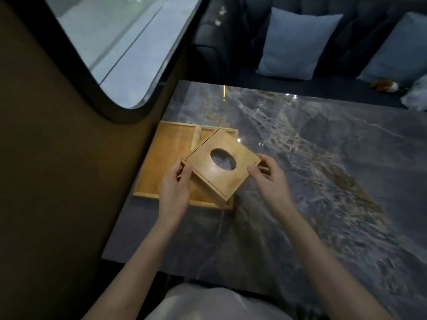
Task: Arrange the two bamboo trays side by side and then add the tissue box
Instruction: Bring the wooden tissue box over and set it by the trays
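Two shallow bamboo trays lie side by side at the table's left edge: the left tray (165, 153) and the right tray (209, 132), which is mostly covered. A square bamboo tissue box (233, 179) with an oval hole in its lid is held tilted above the right tray, one corner pointing toward me. My left hand (174, 188) grips its left corner. My right hand (268, 179) grips its right corner. Whether the box touches the tray beneath is hidden.
The trays sit on a grey marble table (312, 169). A brown wall with a curved window (111, 49) is close on the left. Beyond the table stands a dark sofa with two light blue cushions (295, 45).
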Motion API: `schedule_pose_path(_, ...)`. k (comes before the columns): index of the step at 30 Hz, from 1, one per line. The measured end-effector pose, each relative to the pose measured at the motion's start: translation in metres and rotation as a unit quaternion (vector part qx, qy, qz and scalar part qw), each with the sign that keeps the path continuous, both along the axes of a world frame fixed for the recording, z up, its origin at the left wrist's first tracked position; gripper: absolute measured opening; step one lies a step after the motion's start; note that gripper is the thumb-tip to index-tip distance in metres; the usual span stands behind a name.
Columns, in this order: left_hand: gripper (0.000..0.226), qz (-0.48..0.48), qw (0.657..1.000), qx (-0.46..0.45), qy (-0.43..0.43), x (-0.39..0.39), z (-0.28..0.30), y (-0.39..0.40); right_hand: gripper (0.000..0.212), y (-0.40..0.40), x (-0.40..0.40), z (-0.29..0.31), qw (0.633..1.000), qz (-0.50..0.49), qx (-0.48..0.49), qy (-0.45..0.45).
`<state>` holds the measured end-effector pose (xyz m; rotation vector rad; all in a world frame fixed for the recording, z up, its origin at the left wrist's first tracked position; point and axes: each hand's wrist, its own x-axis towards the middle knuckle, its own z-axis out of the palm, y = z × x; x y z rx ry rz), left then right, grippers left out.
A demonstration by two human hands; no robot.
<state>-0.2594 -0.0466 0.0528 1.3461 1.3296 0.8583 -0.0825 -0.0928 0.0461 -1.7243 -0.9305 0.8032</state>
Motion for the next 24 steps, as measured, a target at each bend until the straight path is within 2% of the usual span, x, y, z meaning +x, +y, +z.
schedule_pose_path(5, 0.023, 0.072, 0.996, -0.024, 0.036, -0.069, -0.011, -0.003, 0.038, 0.017, -0.062, -0.008, 0.998, 0.057, -0.013, 0.017)
schedule_pose_path(11, 0.035, 0.134, 0.988, -0.059, 0.056, -0.128, -0.022, -0.023, 0.043, 0.023, -0.117, -0.029, 0.991, 0.118, -0.032, 0.048)
schedule_pose_path(16, 0.036, 0.170, 0.981, -0.089, 0.028, -0.158, -0.041, -0.046, 0.037, 0.019, -0.146, -0.042, 0.986, 0.156, -0.044, 0.034)
schedule_pose_path(24, 0.034, 0.225, 0.966, -0.126, 0.004, -0.174, -0.063, -0.069, 0.041, 0.017, -0.166, -0.053, 0.976, 0.200, -0.080, 0.013)
